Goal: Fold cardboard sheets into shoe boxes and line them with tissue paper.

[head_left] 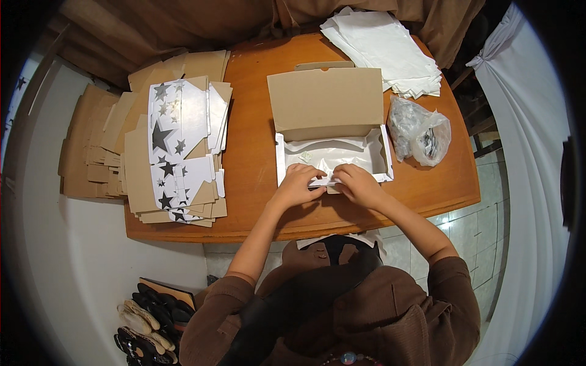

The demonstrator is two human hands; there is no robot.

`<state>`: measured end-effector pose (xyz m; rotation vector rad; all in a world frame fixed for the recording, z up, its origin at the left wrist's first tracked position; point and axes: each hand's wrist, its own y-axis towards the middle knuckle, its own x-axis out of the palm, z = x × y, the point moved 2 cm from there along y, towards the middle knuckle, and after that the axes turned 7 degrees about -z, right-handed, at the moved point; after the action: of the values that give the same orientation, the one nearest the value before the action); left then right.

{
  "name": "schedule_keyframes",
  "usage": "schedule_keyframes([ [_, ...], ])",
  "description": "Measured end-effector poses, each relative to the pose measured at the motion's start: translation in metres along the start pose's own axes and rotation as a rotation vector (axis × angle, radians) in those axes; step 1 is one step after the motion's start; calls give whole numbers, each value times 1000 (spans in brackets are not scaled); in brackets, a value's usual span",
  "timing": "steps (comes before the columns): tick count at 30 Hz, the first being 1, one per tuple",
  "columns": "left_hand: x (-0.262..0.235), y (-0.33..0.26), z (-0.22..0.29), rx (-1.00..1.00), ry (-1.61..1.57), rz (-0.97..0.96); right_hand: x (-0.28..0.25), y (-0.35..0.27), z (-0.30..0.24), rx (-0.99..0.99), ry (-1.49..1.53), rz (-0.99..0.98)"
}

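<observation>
Both hands on open white box

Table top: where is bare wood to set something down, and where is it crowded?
Bare wood lies between the stack of flat star-printed cartons and the open box, and along the table's front right edge below the plastic bag. The left side and the back right corner, under white sheets, are crowded.
</observation>
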<state>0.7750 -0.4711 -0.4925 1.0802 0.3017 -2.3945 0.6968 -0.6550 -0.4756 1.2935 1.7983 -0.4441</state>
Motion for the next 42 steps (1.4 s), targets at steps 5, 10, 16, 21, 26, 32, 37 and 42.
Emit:
schedule_keyframes([
  [5, 1, 0, -4, -9, -14, 42, -2, 21, 7, -19, -96, -200],
  [10, -5, -1, 2, -36, -95, 92, 1, 32, 11, -205, -269, -243],
  [16, -6, -2, 1, -43, -134, 52, 10, 28, 16, -305, -270, -205],
  [21, -5, 0, 3, -15, -76, 59, 9, 28, 18, -179, -83, -144],
  [26, -6, 1, 7, -8, -51, 41, 8, 28, 18, -132, -56, -197],
  [32, -51, 29, -3, 101, 16, 71, -45, 68, 18, -169, -102, -119],
  [37, -115, 77, -12, 42, 220, 298, -101, 129, 44, -78, -331, 226],
  [42, -137, 103, -11, -14, 357, 438, -122, 155, 78, 87, -788, 521],
])
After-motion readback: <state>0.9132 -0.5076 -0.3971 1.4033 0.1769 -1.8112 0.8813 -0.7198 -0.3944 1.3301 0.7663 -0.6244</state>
